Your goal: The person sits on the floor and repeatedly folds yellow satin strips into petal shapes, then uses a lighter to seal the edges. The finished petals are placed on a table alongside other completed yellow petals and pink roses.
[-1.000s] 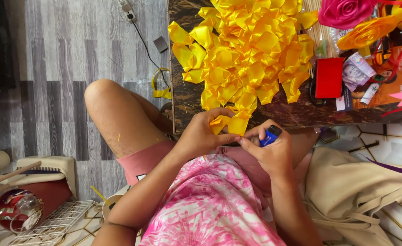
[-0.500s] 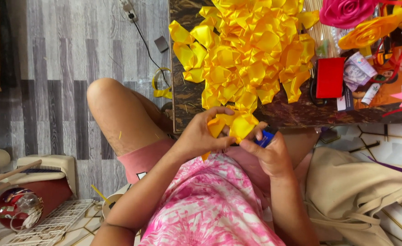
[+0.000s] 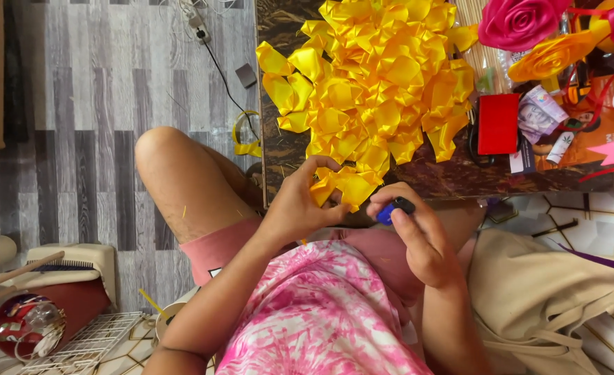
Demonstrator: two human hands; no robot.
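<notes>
Ribbon petals (image 3: 373, 76), bright yellow and heaped in a big mound, fill the dark table (image 3: 453, 177) toward twelve o'clock. At two o'clock lie a pink ribbon rose (image 3: 519, 22) and a red box (image 3: 498, 123). A beige bag (image 3: 550, 292) sits at four o'clock. The left hand (image 3: 300, 201) has its fingers curled shut around one folded yellow petal (image 3: 348, 187) at the table's near edge. Just beside it at three o'clock, the right hand (image 3: 421, 239) pinches a small blue lighter (image 3: 390, 210) between thumb and fingertips.
</notes>
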